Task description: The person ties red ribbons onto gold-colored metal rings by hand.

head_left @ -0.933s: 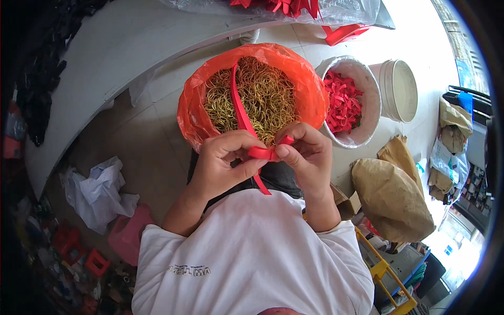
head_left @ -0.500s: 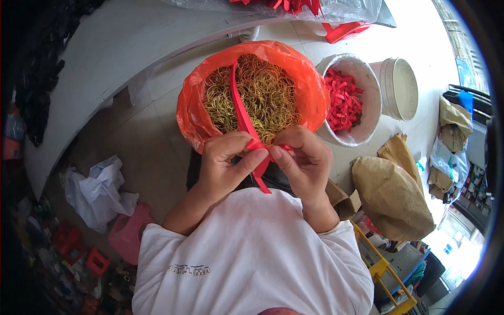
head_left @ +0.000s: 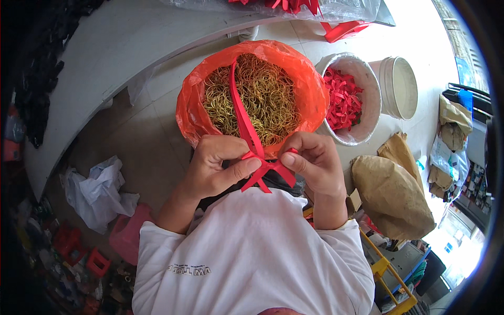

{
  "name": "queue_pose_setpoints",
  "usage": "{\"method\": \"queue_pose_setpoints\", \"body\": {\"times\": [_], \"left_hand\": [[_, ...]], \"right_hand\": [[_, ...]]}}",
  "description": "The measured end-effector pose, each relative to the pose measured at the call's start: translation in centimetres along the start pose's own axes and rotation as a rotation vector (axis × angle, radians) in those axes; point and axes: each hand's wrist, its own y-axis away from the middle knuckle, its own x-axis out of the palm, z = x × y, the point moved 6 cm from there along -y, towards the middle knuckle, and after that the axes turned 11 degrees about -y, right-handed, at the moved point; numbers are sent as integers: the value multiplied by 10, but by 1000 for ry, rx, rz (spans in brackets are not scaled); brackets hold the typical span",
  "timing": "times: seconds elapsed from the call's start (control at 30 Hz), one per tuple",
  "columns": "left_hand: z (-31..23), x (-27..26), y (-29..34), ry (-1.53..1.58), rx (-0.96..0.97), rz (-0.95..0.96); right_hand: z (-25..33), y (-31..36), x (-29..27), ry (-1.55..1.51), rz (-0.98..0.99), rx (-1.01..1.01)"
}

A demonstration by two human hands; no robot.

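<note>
A red ribbon point(head_left: 241, 113) runs from the far rim of a bag-lined container down to my hands, where it is looped into a bow with short tails hanging toward my shirt. My left hand point(head_left: 218, 165) pinches the bow's left side between thumb and fingers. On the other side, my right hand point(head_left: 311, 161) grips the right loop close to the middle. Just beyond both hands, the orange plastic bag point(head_left: 189, 115) holds a heap of gold-coloured metal rings point(head_left: 273, 100). The bow's centre shows between my thumbs.
A white bucket point(head_left: 374, 102) of red ribbon pieces point(head_left: 344, 100) stands to the right, beside a pale bucket point(head_left: 407, 89). Brown paper sacks point(head_left: 391, 197) lie nearer on the right. A curved grey table point(head_left: 121, 47) spans the far left. Crumpled white plastic point(head_left: 100, 191) rests on the floor.
My hands have drawn apart, the right one moving rightward. The bow between them is spread wider, and its loops and tails now show more plainly.
</note>
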Motion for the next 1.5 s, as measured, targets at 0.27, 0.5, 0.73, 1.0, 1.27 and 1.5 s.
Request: {"method": "queue_pose_setpoints", "body": {"times": [0.27, 0.5, 0.73, 1.0, 1.27, 1.5], "left_hand": [[18, 9, 4, 183, -131, -1], [21, 12, 3, 251, -216, 4], [27, 19, 5, 533, -181, -42], [24, 21, 3, 581, -176, -55], [25, 23, 6, 415, -265, -42], [28, 28, 11, 464, -204, 66]], "right_hand": [[-1, -8, 10, 192, 13, -67], [2, -8, 10, 492, 40, -200], [-21, 1, 13, 34, 97, 20], [-24, 4, 17, -86, 157, -85], [-5, 1, 3, 181, -73, -309], [3, -6, 17, 343, 265, -271]]}}
